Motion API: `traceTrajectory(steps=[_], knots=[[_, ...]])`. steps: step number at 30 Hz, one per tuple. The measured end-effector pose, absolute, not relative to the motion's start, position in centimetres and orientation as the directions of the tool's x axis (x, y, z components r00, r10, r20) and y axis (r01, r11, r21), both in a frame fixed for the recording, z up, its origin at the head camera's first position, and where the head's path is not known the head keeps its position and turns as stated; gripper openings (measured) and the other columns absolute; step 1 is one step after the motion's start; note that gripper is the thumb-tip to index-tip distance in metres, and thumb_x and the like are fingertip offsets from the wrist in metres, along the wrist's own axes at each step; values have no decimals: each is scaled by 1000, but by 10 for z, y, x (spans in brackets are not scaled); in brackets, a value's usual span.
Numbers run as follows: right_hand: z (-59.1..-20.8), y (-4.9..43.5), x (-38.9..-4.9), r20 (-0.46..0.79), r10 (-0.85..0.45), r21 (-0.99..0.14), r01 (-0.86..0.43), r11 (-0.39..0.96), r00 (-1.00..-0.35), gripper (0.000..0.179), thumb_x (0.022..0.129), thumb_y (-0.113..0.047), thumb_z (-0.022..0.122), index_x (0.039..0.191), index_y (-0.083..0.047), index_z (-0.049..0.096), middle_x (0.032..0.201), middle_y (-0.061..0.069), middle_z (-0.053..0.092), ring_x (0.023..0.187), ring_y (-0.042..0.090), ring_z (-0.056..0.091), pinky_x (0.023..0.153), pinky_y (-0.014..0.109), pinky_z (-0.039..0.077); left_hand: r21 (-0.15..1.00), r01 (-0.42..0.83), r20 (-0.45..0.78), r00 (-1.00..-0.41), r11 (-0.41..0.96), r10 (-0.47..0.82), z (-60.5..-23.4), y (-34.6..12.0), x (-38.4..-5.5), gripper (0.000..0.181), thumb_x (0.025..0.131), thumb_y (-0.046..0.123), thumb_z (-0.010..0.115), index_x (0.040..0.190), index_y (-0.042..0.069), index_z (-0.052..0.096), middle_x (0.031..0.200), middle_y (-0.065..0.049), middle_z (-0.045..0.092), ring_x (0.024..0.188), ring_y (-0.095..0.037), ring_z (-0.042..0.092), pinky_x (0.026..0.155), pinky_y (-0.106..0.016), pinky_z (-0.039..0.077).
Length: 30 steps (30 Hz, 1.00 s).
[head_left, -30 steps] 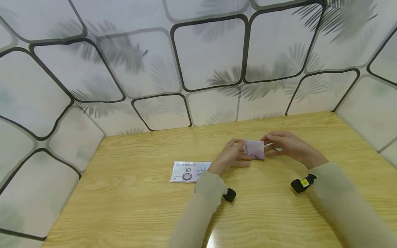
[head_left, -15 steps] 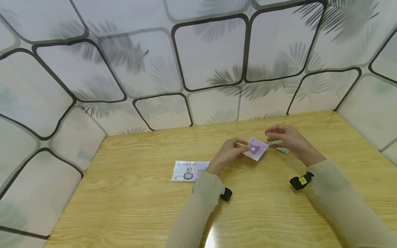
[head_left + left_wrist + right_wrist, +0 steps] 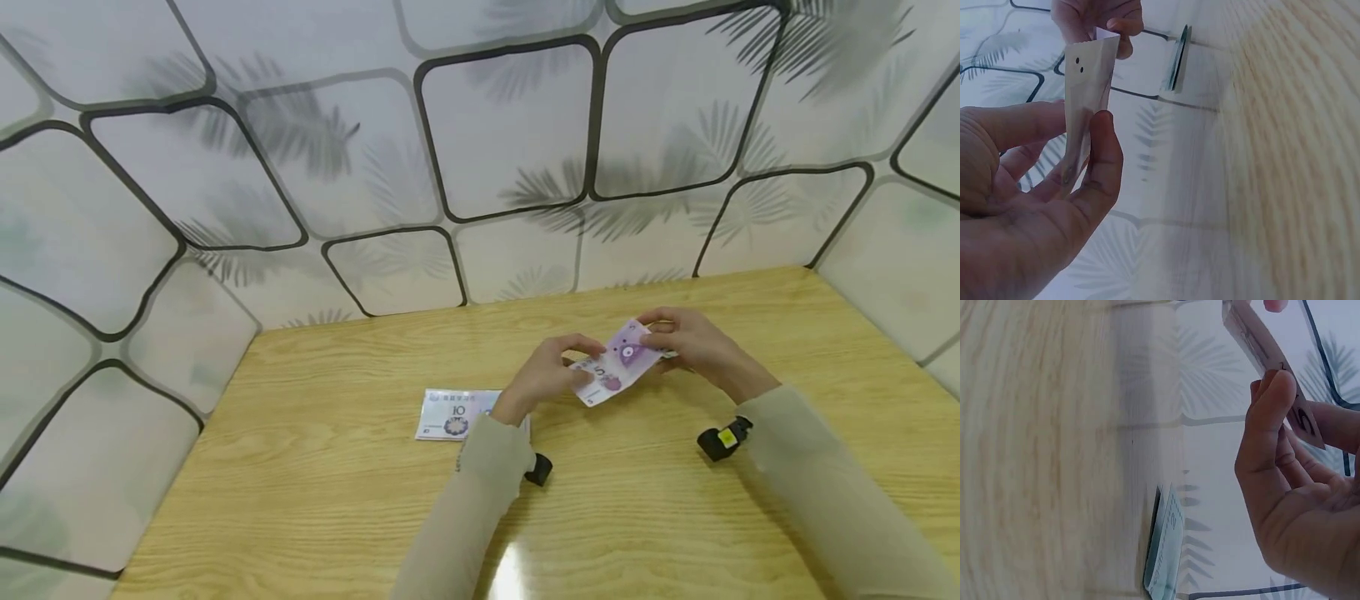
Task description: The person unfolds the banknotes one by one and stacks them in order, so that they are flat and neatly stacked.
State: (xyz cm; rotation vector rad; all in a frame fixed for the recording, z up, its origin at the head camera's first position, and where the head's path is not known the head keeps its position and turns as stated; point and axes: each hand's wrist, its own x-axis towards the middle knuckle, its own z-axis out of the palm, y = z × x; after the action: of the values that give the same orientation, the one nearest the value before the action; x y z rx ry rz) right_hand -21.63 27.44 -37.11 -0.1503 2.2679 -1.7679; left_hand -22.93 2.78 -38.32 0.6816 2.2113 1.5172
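Note:
Between both hands is a purple paper banknote marked with a 5, partly unfolded, tilted and raised above the table. My left hand pinches its lower left end between thumb and fingers; in the left wrist view the creased note stands on edge in that grip. At the upper right end, my right hand pinches the same note, its thumb against the printed face in the right wrist view. A folded green banknote lies on the table near the right hand, mostly hidden behind it in the head view.
A pale banknote marked 10 lies flat on the wooden table, its right part behind the left wrist. A patterned wall covering rises along the table's back and sides. Black wrist cameras hang below the cuffs.
The purple banknote was folded small between the hands, then turned in the left hand while the right was off it. Now it is opened longer, with the right hand gripping its far end.

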Motion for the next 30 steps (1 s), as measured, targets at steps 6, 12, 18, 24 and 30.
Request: traceTrajectory(steps=[6, 12, 18, 24, 30], knots=[[-371, 276, -214, -154, -224, -974, 111, 195, -962, 47, 106, -4, 50, 143, 17, 32, 102, 4, 63, 85, 10, 66, 72, 31, 62, 943, 125, -61, -846, 309, 529, -382, 20, -229, 44, 91, -9, 64, 130, 11, 69, 140, -4, 58, 100, -18, 63, 70, -26, 52], [-374, 276, -214, -153, -232, -984, 127, 121, -961, 41, 106, -2, 48, 140, 16, 33, 95, 3, 58, 81, 10, 64, 75, 32, 62, 974, 65, -41, -891, 216, 452, -385, 15, -232, 55, 89, -13, 65, 141, 4, 57, 136, -14, 60, 105, -27, 63, 92, -39, 55], [-375, 273, -216, -137, -235, -991, 130, 46, -962, 30, 106, 0, 48, 133, 10, 40, 98, 5, 64, 83, 13, 69, 76, 33, 62, 991, -58, -103, -907, 121, 409, -388, 9, -234, 64, 91, -14, 64, 149, 3, 45, 141, -19, 53, 78, -19, 62, 78, -42, 61], [-376, 271, -216, -121, -232, -991, 132, -36, -965, 21, 104, 5, 47, 125, 5, 45, 100, 8, 63, 83, 16, 70, 76, 35, 62, 989, -150, -140, -913, 4, 384, -391, 3, -235, 62, 91, -16, 61, 148, 0, 44, 131, -19, 53, 84, -20, 60, 79, -43, 62], [-376, 268, -215, -104, -253, -993, 115, -29, -962, 25, 105, 4, 45, 130, 4, 43, 101, 7, 65, 86, 17, 71, 80, 38, 61, 981, -179, -142, -922, -71, 360, -391, -4, -236, 54, 93, -17, 58, 145, -3, 49, 109, -12, 60, 87, -21, 61, 82, -48, 60]])
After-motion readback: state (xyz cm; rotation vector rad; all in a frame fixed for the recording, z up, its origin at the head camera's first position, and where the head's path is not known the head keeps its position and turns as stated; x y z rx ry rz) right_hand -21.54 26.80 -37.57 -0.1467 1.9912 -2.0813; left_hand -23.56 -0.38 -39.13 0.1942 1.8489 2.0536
